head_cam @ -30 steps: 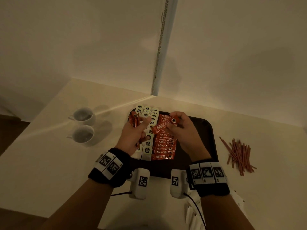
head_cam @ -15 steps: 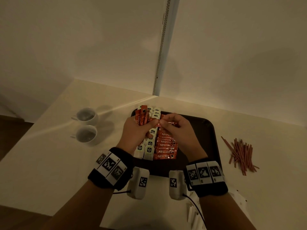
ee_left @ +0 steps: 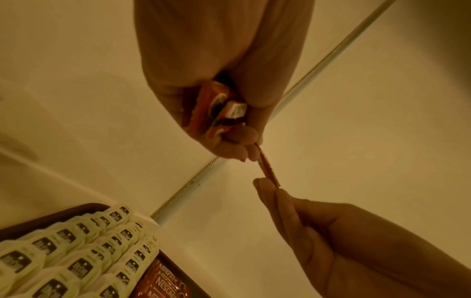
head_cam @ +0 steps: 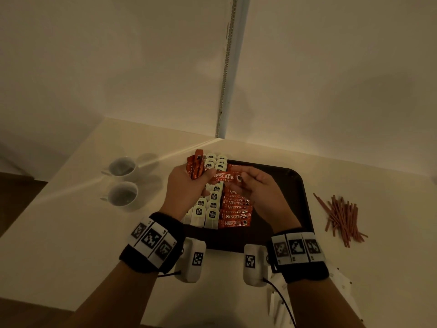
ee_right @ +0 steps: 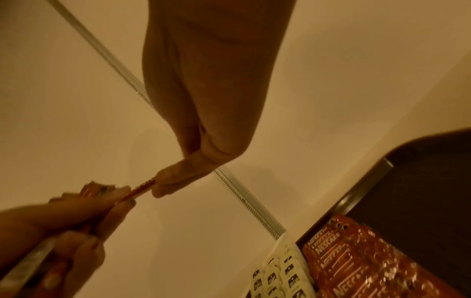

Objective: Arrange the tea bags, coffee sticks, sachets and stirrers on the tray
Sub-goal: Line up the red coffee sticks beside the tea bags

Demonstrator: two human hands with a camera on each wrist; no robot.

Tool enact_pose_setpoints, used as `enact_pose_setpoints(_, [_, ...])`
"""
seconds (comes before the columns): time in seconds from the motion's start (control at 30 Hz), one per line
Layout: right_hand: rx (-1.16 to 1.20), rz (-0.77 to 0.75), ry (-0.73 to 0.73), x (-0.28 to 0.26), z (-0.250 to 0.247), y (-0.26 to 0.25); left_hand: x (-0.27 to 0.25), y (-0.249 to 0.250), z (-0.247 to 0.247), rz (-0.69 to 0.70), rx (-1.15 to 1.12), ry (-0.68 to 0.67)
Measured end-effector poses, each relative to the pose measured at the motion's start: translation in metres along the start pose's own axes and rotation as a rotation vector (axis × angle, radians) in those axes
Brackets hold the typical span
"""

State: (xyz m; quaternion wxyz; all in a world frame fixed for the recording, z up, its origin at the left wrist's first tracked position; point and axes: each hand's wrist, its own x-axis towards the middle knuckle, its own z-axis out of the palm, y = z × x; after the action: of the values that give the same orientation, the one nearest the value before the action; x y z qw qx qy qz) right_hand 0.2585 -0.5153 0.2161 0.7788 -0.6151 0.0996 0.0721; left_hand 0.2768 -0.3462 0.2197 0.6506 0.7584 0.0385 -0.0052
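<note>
A dark tray [head_cam: 295, 185] holds two rows of white tea bags [head_cam: 212, 202] and a row of red coffee sticks [head_cam: 235, 216] beside them. My left hand [head_cam: 189, 185] grips a bundle of red coffee sticks [head_cam: 196, 165] above the tray's far left corner. My right hand [head_cam: 257, 185] pinches one coffee stick [head_cam: 223, 177] that lies across between both hands; the left fingers hold its other end. In the wrist views the stick [ee_left: 267, 169] [ee_right: 141, 188] shows edge-on between the two pinches. Red stirrers [head_cam: 340, 218] lie in a loose pile on the table right of the tray.
Two white cups [head_cam: 121, 181] stand on the table [head_cam: 71, 221] left of the tray. A wall corner with a metal strip [head_cam: 227, 79] rises just behind the tray. The tray's right half is bare dark surface.
My hands have drawn a little apart, and one coffee stick has come out of the left hand's bundle, now stretched flat between them with its label up.
</note>
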Motion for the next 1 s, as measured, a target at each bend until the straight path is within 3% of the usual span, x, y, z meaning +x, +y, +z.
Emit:
enact_pose_setpoints(0.13, [-0.224, -0.137, 0.09, -0.002, 0.006, 0.002, -0.003, 0.001, 0.002, 0.057, 0.063, 0.0])
enact_pose_setpoints(0.37, [-0.213, -0.064, 0.013, -0.003, -0.011, 0.001, -0.004, 0.0, -0.001, 0.055, 0.02, 0.033])
enact_pose_setpoints(0.6, [-0.638, -0.08, 0.048, 0.004, -0.047, 0.016, -0.001, -0.019, -0.009, -0.076, -0.047, -0.016])
enact_pose_setpoints(0.77, [-1.021, 0.067, 0.06, 0.003, -0.086, 0.068, -0.001, -0.028, -0.025, -0.132, -0.057, 0.02])
enact_pose_setpoints(1.0, [-0.966, 0.19, 0.094, 0.004, -0.086, 0.112, -0.002, -0.041, -0.034, -0.192, -0.034, 0.029])
